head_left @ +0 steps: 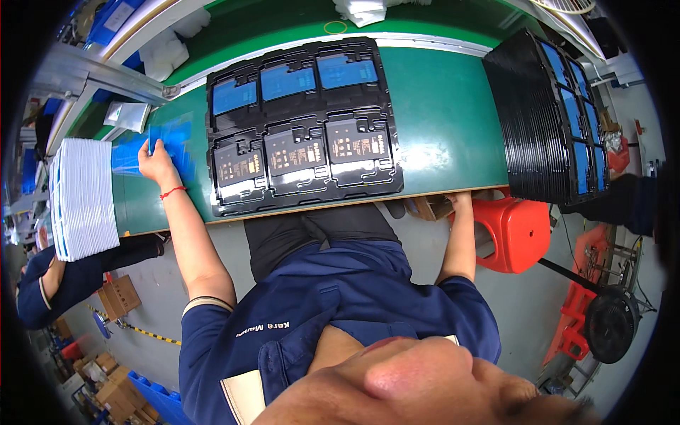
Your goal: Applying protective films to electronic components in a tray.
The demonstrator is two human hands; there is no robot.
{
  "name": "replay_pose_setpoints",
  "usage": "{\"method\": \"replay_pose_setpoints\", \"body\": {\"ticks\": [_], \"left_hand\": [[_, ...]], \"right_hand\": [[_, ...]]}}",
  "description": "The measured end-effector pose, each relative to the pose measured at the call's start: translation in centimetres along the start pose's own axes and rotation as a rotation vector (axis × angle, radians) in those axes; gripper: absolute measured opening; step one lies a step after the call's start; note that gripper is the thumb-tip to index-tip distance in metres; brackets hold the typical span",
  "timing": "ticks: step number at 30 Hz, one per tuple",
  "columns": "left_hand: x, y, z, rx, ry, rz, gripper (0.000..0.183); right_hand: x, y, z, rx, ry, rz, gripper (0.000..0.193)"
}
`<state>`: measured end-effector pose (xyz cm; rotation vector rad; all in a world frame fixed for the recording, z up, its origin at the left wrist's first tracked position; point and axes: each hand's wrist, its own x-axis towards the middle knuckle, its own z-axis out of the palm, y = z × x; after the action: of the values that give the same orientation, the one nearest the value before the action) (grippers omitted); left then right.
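Observation:
My left hand (157, 164), with a red string at the wrist, is at the left of the green table, fingers pinched on a thin blue film sheet (154, 133). More blue film sheets (127, 157) lie flat beneath and around it. In front of me lies a black plastic tray (301, 115) with two rows of pockets. Blue films (287, 83) cover the far row; flat black battery-like packs (296, 151) with printed faces show in the near row. My right hand (460, 199) is low at the table's front edge, beside a cardboard box (427, 207); its fingers are mostly hidden.
A tall stack of black trays (535, 120) stands at the table's right end, a white stack (83, 198) at the left end. A red stool (520, 234) and a black fan (610, 322) are at the right. Another person's sleeve (60, 287) shows at the left.

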<state>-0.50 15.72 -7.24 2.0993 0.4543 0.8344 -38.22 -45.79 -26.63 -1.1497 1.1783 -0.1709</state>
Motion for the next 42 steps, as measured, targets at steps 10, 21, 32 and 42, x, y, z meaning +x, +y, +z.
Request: {"method": "replay_pose_setpoints", "body": {"ticks": [10,21,32,42], "left_hand": [[2.8,5.2,-3.0,-0.239,0.267,0.217,0.036],[-5.4,19.9,1.2,-0.726,-0.398,0.446,0.044],[-9.6,18.1,3.9,-0.674,-0.702,0.776,0.043],[-9.3,18.2,3.5,-0.636,-0.518,0.594,0.026]], "right_hand": [[-15.3,-12.1,1.8,-1.104,-0.453,-0.298,0.041],[-23.2,-27.5,22.2,-0.583,-0.962,-1.085,0.032],[-20.6,-23.8,34.6,-0.127,-1.114,-0.77,0.028],[-19.8,-24.1,34.4,0.044,-0.792,-1.042,0.007]]}}
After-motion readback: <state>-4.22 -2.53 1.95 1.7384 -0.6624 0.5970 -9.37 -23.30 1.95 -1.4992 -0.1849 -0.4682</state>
